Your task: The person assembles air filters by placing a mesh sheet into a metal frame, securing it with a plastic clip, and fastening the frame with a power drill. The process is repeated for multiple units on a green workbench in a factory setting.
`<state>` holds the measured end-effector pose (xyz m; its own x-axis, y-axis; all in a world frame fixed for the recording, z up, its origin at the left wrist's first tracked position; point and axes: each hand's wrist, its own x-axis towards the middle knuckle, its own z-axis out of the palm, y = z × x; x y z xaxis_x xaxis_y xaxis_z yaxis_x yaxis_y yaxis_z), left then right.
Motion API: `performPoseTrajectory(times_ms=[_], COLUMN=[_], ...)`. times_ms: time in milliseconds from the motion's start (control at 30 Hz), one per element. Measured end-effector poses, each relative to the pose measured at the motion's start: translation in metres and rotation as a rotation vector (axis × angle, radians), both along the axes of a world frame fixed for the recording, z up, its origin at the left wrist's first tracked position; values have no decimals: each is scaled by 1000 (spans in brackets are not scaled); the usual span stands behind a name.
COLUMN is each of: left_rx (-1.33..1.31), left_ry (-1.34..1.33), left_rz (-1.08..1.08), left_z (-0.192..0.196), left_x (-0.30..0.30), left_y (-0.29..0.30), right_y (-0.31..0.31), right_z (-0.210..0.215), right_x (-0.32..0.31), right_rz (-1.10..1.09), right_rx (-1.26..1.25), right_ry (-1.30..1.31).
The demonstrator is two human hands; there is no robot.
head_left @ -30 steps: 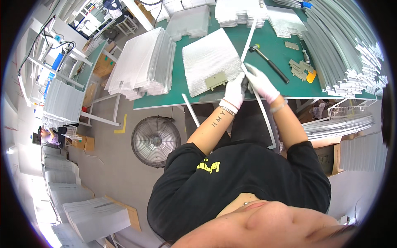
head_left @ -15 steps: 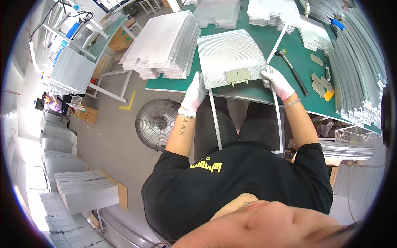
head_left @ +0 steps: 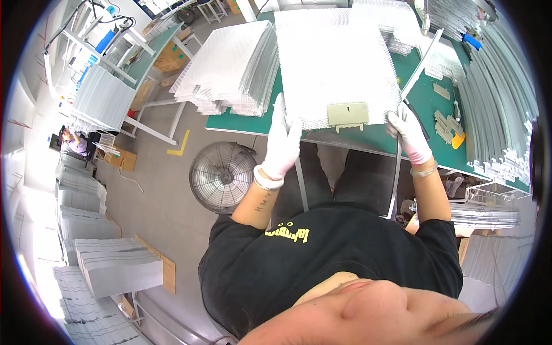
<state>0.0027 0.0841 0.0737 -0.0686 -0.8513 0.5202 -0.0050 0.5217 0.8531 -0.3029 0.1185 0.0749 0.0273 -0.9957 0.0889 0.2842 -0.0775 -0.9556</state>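
Note:
A white mesh panel is tilted up over the table's front edge, with a tan plastic plate at its near edge. My gloved left hand holds the panel's near left corner, long fingers stretched along the side and thumb apart. At the near right corner, my gloved right hand is closed around the panel edge and a thin white strip that runs down to my lap. Another white strip slants away beyond that hand. A further strip hangs below the panel's left part.
Mesh panel stacks stand on the green table at left and back. A partly hidden mallet, tan plates and an orange tool lie at right, before upright grey strips. A floor fan stands at left.
The mesh panel has tilted up and come closer, now covering more of the table and most of the mallet. Both my hands have moved somewhat right with it.

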Motion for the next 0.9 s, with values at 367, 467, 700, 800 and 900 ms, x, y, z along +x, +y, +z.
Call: performPoseTrajectory(times_ms=[367,467,700,800,900], left_rx=[117,32,-107,-115,-3], left_ry=[326,345,245,244,296], left_rz=[-226,-130,-44,-4,-71], left_z=[-20,75,124,116,115], left_x=[63,27,-11,-30,-28], left_y=[21,-1,-90,-85,-84], right_y=[37,0,-74,-75,-62], right_z=[86,105,109,91,93], right_x=[27,16,3,7,11], right_rz=[-159,-350,-632,-741,-656], right_rx=[-349,-471,-562,-667,-609], right_ry=[184,318,370,352,307])
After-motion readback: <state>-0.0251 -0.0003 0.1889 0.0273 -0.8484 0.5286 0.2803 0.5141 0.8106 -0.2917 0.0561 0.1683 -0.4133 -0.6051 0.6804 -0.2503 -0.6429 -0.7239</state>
